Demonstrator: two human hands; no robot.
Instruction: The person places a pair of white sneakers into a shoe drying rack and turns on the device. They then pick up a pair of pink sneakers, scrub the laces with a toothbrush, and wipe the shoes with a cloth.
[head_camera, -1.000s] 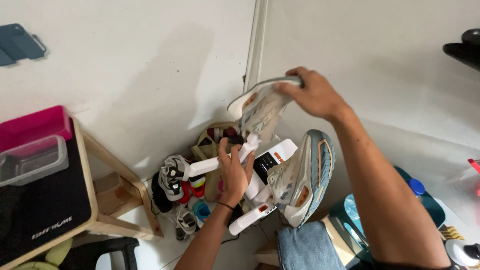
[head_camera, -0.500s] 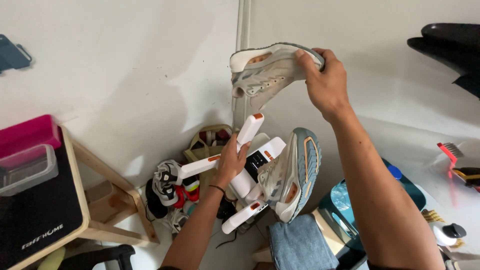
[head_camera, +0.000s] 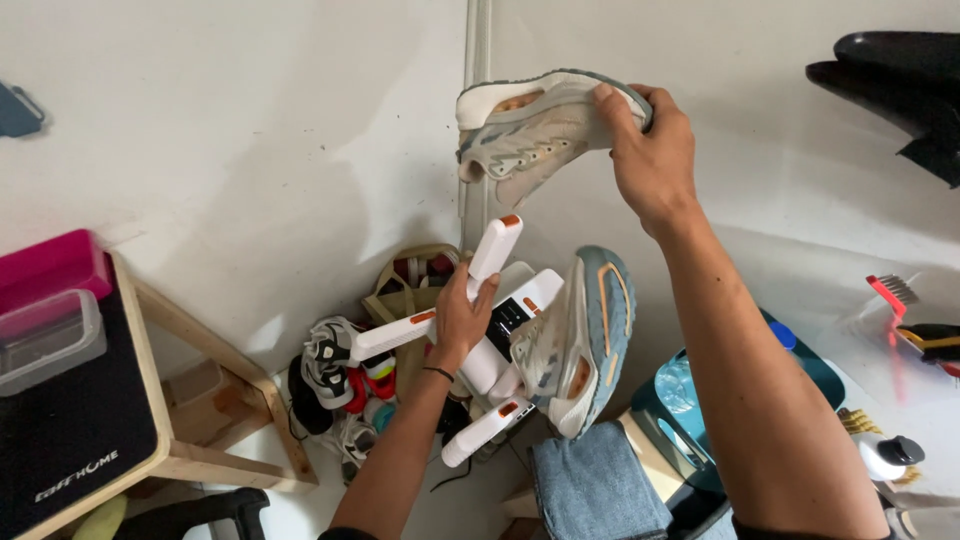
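My right hand (head_camera: 652, 150) grips a grey and cream running shoe (head_camera: 535, 128) by its toe, holding it up against the white wall with its opening facing left. My left hand (head_camera: 462, 318) holds an upright white arm (head_camera: 494, 248) of a white shoe-dryer stand (head_camera: 500, 340) with orange tips. A second matching shoe (head_camera: 585, 340), with a light blue and orange sole, sits on another arm of the stand, just right of my left hand.
A wooden stool (head_camera: 190, 400) with a black mat, a clear box (head_camera: 45, 340) and a pink box (head_camera: 50, 265) stands at left. Several shoes (head_camera: 335, 385) and a basket (head_camera: 410, 280) lie below. Folded denim (head_camera: 595, 485), a teal bin (head_camera: 700, 400) and brushes (head_camera: 915, 320) sit at right.
My right hand has carried the shoe higher and a little to the right. My left hand stays on the stand's arm.
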